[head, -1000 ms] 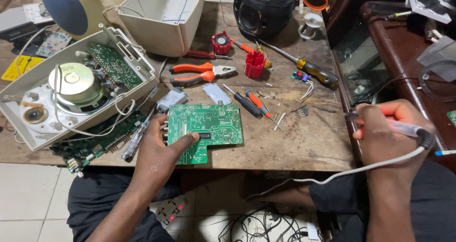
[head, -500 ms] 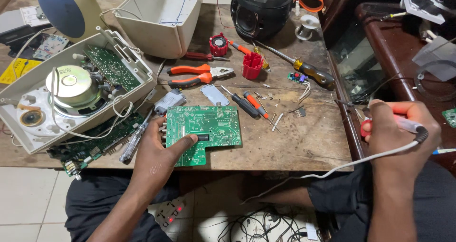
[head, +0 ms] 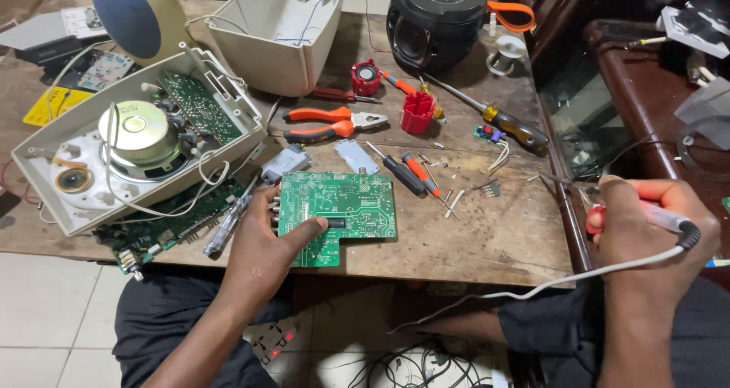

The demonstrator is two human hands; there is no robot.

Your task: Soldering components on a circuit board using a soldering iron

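Down in the head view, our left hand [head: 262,243] lies on the green circuit board [head: 338,209], fingers loosely curled and the thumb pressed flat across its lower part; the board sits flat near the front edge of the wooden surface [head: 494,240]. Our right hand [head: 646,232] is closed around a soldering iron [head: 660,217] with a red and pale handle, held off to the right of the surface and well apart from the board; its pale cord [head: 578,275] runs down and left under the surface edge.

Just left of the board we see an opened grey device housing [head: 68,141] with a round silver disc drive [head: 141,129] and white wires, tilted against a dark board beneath it. Behind the green board lie orange-handled pliers [head: 327,123], two small screwdrivers [head: 414,173], a red cup [head: 417,112] and a longer screwdriver with a yellow and black handle [head: 509,123]. Farther back stand an empty white casing [head: 277,34] and a black round speaker unit [head: 433,19]. Below the surface, a power strip with red lights [head: 270,342] rests on the floor beside tangled cables.
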